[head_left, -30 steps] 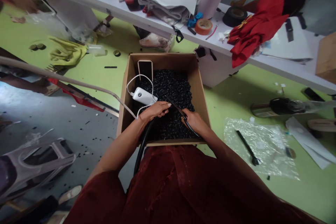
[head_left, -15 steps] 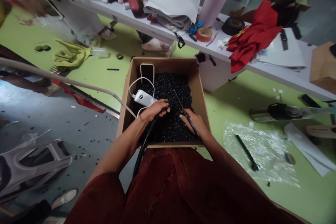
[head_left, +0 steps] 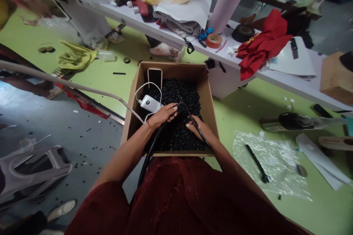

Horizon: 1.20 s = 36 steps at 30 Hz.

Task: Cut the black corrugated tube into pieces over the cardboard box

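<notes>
My left hand is closed around a black tube, with the tube's end poking out past the fingers. The rest of that ribbed tube runs down over the box's near edge beside my lap. In my right hand is a pair of long, dark scissors, its narrow blades at the tube's end; whether they touch it is too small to tell. Below both hands, a heap of small black cut pieces fills the bottom of a cardboard box.
Inside the box are a white power bank with a cable and a phone. A cluttered white shelf crosses beyond it. On the right lie a plastic sheet and a metal bottle; a grey stool stands left.
The scissors' blades have moved slightly left towards the tube's end, and my right hand has shifted a little left. My left hand keeps its hold; the view has shifted slightly.
</notes>
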### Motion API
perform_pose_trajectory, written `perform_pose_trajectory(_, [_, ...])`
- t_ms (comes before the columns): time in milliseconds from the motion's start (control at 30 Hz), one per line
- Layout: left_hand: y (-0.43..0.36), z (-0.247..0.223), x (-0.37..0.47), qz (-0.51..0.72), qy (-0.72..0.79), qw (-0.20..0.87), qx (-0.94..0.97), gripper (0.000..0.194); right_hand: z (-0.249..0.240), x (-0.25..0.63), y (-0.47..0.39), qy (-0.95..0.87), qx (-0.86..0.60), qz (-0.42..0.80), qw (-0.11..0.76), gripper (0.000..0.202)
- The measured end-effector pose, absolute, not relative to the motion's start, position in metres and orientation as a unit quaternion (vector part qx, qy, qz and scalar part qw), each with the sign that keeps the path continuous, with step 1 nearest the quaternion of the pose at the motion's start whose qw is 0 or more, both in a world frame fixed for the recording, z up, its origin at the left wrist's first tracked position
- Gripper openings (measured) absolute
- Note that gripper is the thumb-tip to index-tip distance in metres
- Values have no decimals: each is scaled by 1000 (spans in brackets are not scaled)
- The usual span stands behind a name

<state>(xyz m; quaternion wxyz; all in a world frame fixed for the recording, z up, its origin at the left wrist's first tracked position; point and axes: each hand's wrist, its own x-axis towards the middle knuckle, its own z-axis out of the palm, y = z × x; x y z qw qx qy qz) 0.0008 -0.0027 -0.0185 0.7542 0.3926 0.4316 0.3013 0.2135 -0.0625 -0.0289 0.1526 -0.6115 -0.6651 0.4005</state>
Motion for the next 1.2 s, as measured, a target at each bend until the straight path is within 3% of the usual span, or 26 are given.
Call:
perform_pose_trajectory(867, [-3,-13,1,246,427,725,480,28,-30,213,-62,-701,-593,374,135,52])
perform_pose_trajectory(1200, [-5,-10,1,221,414,702,536,24,-20,212,-62,-708,-587,367,138,40])
